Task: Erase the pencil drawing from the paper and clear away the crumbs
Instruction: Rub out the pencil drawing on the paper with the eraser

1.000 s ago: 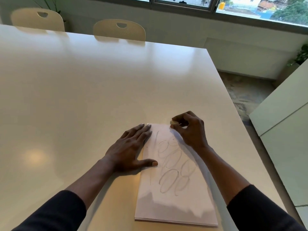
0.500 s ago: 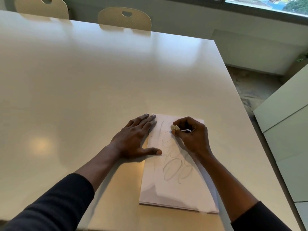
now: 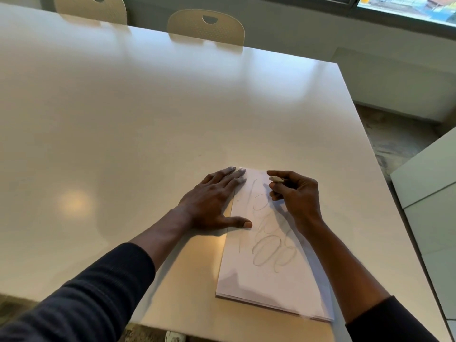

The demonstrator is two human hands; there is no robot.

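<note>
A white paper pad (image 3: 264,285) lies on the table near its front right corner, with looping pencil lines (image 3: 271,253) down its middle. My left hand (image 3: 212,201) lies flat with fingers spread, pressing the pad's left edge; the thumb rests on the sheet. My right hand (image 3: 294,193) hovers at the pad's top end, pinching a small pale eraser (image 3: 275,179) between thumb and forefinger. The eraser's tip sits just above the uppermost pencil loops. My right wrist hides part of the drawing's right side.
The large white table (image 3: 148,124) stretches far and left. Two cream chairs (image 3: 206,27) stand at its far edge. A pale cabinet (image 3: 429,193) stands close to the right, across a narrow strip of floor. A window runs along the back wall.
My right hand with the eraser has moved from the pad's top right corner onto the upper pencil loops. The head camera tilted down. My left hand stays pressed on the pad.
</note>
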